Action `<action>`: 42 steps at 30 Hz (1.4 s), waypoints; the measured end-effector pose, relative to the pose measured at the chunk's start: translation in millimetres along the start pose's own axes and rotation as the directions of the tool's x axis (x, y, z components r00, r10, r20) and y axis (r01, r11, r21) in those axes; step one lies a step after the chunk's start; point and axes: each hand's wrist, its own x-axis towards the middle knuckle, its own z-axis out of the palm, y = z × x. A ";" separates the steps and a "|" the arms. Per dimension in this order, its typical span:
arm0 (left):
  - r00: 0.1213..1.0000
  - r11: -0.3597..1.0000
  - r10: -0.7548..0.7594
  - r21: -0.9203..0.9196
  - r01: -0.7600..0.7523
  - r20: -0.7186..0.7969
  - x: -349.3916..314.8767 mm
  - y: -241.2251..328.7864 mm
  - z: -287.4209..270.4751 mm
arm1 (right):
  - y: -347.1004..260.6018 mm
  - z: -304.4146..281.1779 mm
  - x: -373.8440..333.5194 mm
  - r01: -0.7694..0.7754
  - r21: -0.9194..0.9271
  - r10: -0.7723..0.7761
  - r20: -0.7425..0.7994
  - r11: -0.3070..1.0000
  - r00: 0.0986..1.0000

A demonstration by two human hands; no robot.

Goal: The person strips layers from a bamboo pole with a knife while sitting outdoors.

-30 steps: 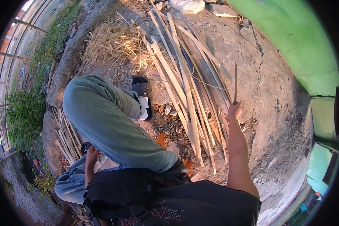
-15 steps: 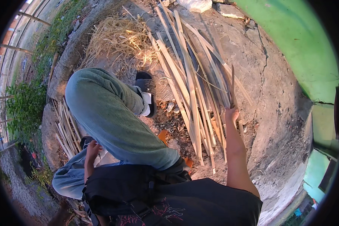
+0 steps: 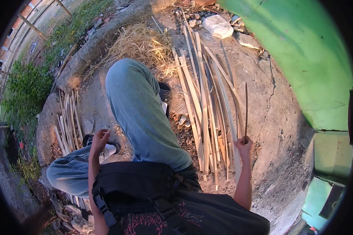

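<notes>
My right hand [image 3: 244,145] is closed around a knife [image 3: 246,107], its long, narrow, dark blade pointing away from me. A pale bamboo strip [image 3: 226,94] runs beside that hand's fingers, its near end passing back toward me; whether the fingers also grip it I cannot tell. Several more split strips [image 3: 203,105] lie lengthwise on the ground left of the knife. My left hand [image 3: 100,141] is held above my left shoe [image 3: 113,145], its fingers loosely bent and apart, with nothing visible in them.
A heap of thin shavings [image 3: 141,45] lies beyond my raised knee. Shorter strips [image 3: 70,119] are piled at the left, near a stone edge. White rocks [image 3: 217,26] sit at the far end, and a green wall [image 3: 298,58] rises on the right. A black bag [image 3: 137,180] rests against me.
My view has shifted. The right hand has come nearer my body with the knife, and the pale strip now extends past it. My left hand has lifted away from the leg.
</notes>
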 end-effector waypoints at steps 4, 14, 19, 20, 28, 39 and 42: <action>0.996 0.998 0.065 -0.009 -0.065 -0.065 -7.1 26.6 -5.0 | -21.6 -17.1 -36.5 -0.094 0.437 0.082 0.046 0.895 0.996; 0.897 0.930 0.301 -0.111 -0.352 -0.323 -23.8 69.6 -29.8 | -51.0 -3.3 -38.1 0.087 0.232 -0.063 -0.108 0.969 0.992; 0.893 0.903 0.302 -0.201 -0.380 -0.332 -26.5 63.1 -28.0 | 33.3 107.8 37.8 0.133 0.113 -0.137 0.023 0.985 0.990; 0.904 0.921 0.280 -0.174 -0.348 -0.323 -26.2 54.2 -29.4 | 33.4 131.9 39.9 0.086 0.083 -0.093 0.089 0.993 0.992; 0.957 0.982 0.168 -0.041 -0.182 -0.238 -16.4 10.7 -13.4 | 23.4 224.6 12.2 0.094 -0.433 -0.116 -0.025 0.897 0.993; 0.977 0.990 0.096 -0.080 -0.113 -0.192 -11.0 12.8 -1.8 | 20.5 180.2 35.1 0.022 -0.168 0.013 0.208 0.986 0.978; 0.959 0.983 0.152 -0.069 -0.172 -0.238 -9.2 19.8 -10.8 | -12.3 155.9 21.5 0.124 0.204 -0.168 0.211 0.971 0.963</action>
